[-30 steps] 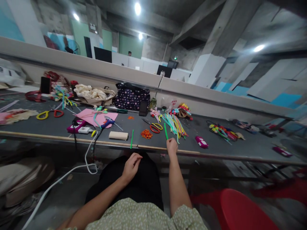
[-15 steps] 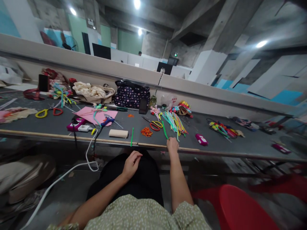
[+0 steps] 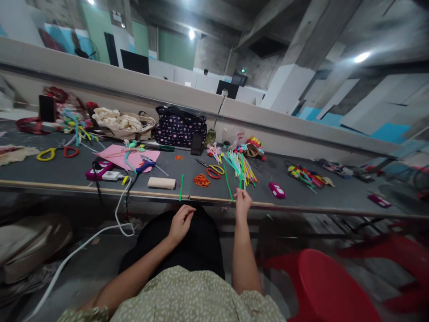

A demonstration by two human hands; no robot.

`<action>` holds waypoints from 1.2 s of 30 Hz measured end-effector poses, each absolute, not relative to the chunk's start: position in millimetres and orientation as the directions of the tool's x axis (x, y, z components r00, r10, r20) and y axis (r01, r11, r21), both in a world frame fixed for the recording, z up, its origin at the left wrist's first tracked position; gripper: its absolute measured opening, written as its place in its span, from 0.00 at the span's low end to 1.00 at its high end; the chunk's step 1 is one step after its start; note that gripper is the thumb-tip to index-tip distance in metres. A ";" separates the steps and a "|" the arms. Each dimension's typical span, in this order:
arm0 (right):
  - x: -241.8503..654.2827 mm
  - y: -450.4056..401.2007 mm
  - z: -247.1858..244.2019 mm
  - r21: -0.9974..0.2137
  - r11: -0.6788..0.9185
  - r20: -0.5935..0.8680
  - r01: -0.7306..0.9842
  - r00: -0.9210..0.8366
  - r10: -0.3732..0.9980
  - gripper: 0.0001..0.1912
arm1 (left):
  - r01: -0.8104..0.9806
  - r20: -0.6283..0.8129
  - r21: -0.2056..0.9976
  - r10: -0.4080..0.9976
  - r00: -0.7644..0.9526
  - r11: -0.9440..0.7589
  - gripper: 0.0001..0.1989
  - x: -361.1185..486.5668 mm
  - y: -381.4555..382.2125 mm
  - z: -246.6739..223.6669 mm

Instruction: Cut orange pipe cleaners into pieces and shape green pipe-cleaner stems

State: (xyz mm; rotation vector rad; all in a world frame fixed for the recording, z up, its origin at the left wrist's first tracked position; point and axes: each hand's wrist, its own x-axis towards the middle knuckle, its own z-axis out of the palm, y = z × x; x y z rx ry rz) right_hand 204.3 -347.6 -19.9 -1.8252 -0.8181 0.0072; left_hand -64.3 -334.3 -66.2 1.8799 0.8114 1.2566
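Observation:
My left hand [image 3: 180, 223] rests over my lap with loosely bent fingers and nothing visible in it. At the table's front edge, my right hand [image 3: 243, 203] pinches the lower end of a green pipe cleaner [image 3: 240, 179], which stands up over the bundle of coloured pipe cleaners [image 3: 248, 172]. Just left of that hand, a second green strip [image 3: 229, 183] lies on the table, and a shorter green strip [image 3: 181, 188] lies farther left. Between these two are an orange coiled pile [image 3: 201, 180] and scissors [image 3: 214, 171] with red and yellow handles.
A beige roll [image 3: 161, 183] lies near the front edge. Pink paper [image 3: 114, 156], a blue glue gun [image 3: 145, 165] and a magenta box [image 3: 99, 171] are at the left. Behind stands a dotted bag [image 3: 180, 127]. Another magenta box [image 3: 277, 190] sits right; a red stool [image 3: 331, 286] is below.
The green strip that lay by my right hand now lies apart from it, its lower end at the front edge. Another green pipe cleaner now shows upright in my right hand. The view has shifted slightly.

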 end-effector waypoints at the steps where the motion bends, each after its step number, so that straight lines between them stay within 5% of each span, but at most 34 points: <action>1: 192.1 -351.7 -21.1 -0.854 -0.140 0.358 0.502 0.761 0.541 0.29 | 0.099 0.470 0.849 0.828 0.307 -0.519 0.10 -62.6 -331.5 -61.3; 5: 128.9 -372.4 -20.7 -0.968 0.240 0.233 0.074 0.626 0.745 0.20 | -0.010 0.308 0.948 0.905 0.294 -0.319 0.13 -50.7 -318.4 -29.3; 10: 60.7 -395.6 -12.9 -0.969 0.237 0.199 -0.072 0.343 0.918 0.13 | -0.285 0.057 0.956 0.903 0.426 0.074 0.21 -45.0 -307.0 13.7; 15: 27.4 -403.1 -19.7 -0.978 0.169 0.143 -0.120 0.201 0.969 0.13 | -0.418 -0.024 0.875 0.882 0.470 0.246 0.20 -62.6 -309.3 25.7; 26: 22.2 -421.3 -32.5 -0.994 0.005 0.007 -0.107 -0.022 1.000 0.16 | -0.540 -0.139 0.768 0.913 0.384 0.345 0.10 -85.7 -307.3 34.0; 31: 41.0 -436.9 -38.0 -0.996 -0.059 -0.070 0.068 -0.166 0.984 0.16 | -0.575 -0.195 0.744 0.933 0.302 0.342 0.07 -98.2 -299.5 41.0; 36: 55.2 -435.2 -23.2 -0.980 0.066 0.085 0.187 0.093 0.992 0.16 | -0.583 -0.194 0.731 0.927 0.321 0.355 0.08 -96.8 -303.6 37.8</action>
